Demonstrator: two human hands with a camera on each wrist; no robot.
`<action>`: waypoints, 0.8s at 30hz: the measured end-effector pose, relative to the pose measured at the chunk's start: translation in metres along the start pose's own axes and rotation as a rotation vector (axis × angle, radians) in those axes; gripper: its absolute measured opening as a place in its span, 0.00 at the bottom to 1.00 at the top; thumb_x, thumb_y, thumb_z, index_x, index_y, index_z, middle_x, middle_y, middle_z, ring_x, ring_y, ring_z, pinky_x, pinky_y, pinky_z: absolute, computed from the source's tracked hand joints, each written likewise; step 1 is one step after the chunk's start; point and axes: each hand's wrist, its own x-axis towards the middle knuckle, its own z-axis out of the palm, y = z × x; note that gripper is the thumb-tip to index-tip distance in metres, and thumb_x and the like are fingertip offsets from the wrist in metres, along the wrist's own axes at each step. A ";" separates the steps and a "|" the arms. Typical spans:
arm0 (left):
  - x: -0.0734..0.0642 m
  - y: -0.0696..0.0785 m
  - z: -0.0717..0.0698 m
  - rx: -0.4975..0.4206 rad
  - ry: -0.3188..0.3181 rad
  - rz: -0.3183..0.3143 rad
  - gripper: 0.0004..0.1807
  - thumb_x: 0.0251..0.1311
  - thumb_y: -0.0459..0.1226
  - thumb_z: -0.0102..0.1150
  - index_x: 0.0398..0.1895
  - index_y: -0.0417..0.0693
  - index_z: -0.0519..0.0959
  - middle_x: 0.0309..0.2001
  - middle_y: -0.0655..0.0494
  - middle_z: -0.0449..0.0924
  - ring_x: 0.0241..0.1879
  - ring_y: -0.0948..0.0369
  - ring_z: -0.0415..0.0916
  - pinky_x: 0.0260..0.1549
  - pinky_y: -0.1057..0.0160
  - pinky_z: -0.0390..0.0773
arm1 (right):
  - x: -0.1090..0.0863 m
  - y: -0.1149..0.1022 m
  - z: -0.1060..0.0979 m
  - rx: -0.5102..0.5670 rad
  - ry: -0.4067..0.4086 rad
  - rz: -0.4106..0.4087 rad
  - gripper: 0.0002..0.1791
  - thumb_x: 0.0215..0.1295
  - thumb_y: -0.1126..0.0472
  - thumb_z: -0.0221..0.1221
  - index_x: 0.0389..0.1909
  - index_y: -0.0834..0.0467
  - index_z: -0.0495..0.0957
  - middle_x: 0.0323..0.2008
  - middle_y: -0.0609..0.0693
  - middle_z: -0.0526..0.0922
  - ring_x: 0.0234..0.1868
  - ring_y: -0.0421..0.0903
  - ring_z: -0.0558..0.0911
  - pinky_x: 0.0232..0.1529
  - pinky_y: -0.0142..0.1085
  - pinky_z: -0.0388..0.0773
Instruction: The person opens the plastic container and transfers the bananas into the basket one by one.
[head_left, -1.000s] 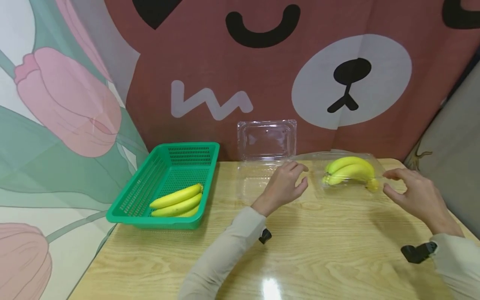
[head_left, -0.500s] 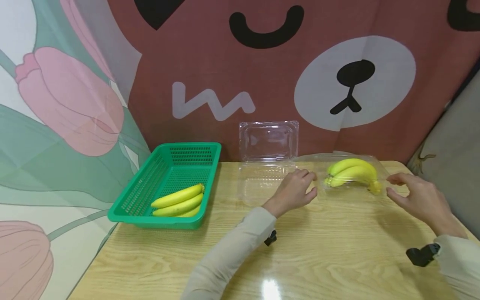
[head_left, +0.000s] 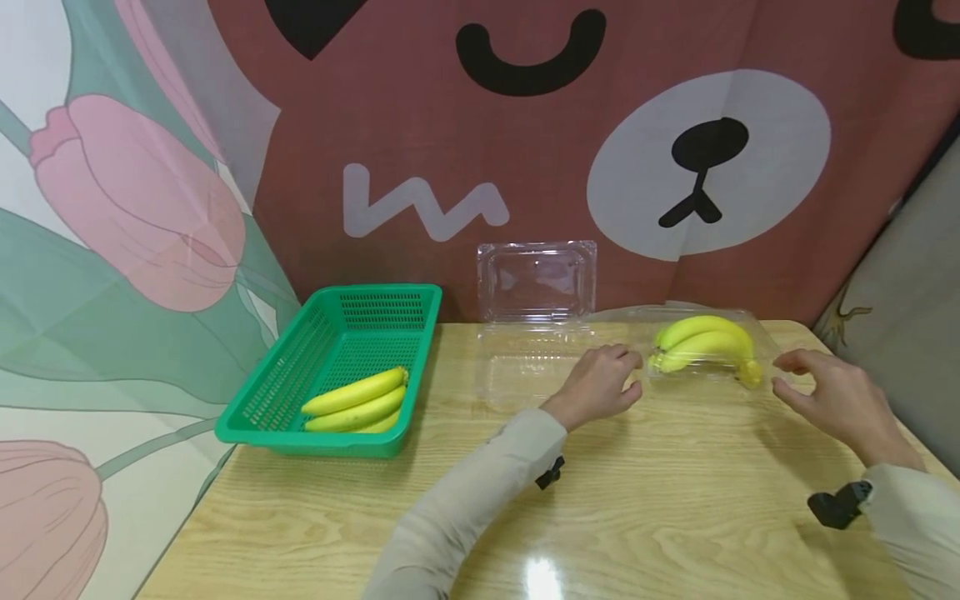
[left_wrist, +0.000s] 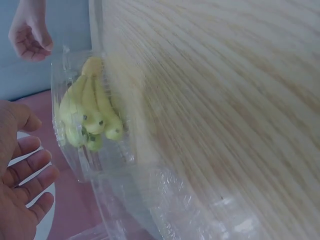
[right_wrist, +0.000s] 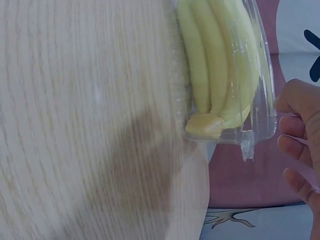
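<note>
A bunch of yellow bananas [head_left: 705,346] lies inside a clear plastic clamshell box [right_wrist: 231,135] at the table's back right. Its lid is down over the fruit. My left hand [head_left: 597,385] hovers at the box's left side, fingers loosely bent around nothing. On the opposite side, my right hand [head_left: 846,402] has thumb and index finger apart, close to the box's right edge. In the right wrist view the index fingertip is right at the lid's edge. Left of my left hand stands a second clear clamshell box [head_left: 537,283], lid raised, with nothing in it.
A green plastic basket [head_left: 326,446] stands at the left of the wooden table [head_left: 645,517], holding several bananas [head_left: 356,402]. A printed cloth [head_left: 412,108] hangs right behind the boxes.
My left hand has moved right and slightly nearer, from in front of the raised-lid box to beside the banana box. My right hand has barely shifted. The bananas and basket stay put.
</note>
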 end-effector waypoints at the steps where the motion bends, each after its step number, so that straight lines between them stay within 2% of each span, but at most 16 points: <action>1: 0.001 0.001 0.001 -0.005 -0.005 -0.005 0.13 0.62 0.43 0.58 0.47 0.50 0.81 0.45 0.59 0.81 0.42 0.64 0.77 0.43 0.71 0.74 | 0.000 0.001 0.001 0.001 -0.005 0.001 0.17 0.64 0.55 0.62 0.48 0.62 0.77 0.44 0.68 0.78 0.40 0.67 0.77 0.28 0.60 0.71; 6: 0.005 0.003 0.006 -0.005 -0.032 -0.020 0.14 0.62 0.43 0.58 0.49 0.51 0.81 0.44 0.59 0.80 0.41 0.64 0.77 0.41 0.71 0.74 | 0.001 0.003 0.003 0.012 -0.036 0.015 0.18 0.64 0.55 0.62 0.49 0.62 0.77 0.45 0.68 0.78 0.41 0.67 0.77 0.28 0.60 0.71; 16: 0.016 0.008 0.019 0.041 -0.099 -0.035 0.14 0.62 0.44 0.56 0.48 0.53 0.82 0.43 0.62 0.79 0.40 0.64 0.75 0.36 0.70 0.75 | 0.000 0.010 0.007 -0.008 -0.042 -0.015 0.17 0.62 0.61 0.63 0.48 0.66 0.77 0.45 0.70 0.78 0.39 0.67 0.78 0.29 0.58 0.74; 24: 0.020 0.014 0.022 0.077 -0.199 -0.066 0.17 0.63 0.45 0.55 0.53 0.54 0.80 0.46 0.62 0.76 0.44 0.64 0.73 0.36 0.68 0.73 | -0.001 0.014 0.013 -0.013 -0.044 -0.015 0.16 0.61 0.64 0.63 0.48 0.66 0.77 0.45 0.68 0.79 0.41 0.67 0.78 0.31 0.59 0.73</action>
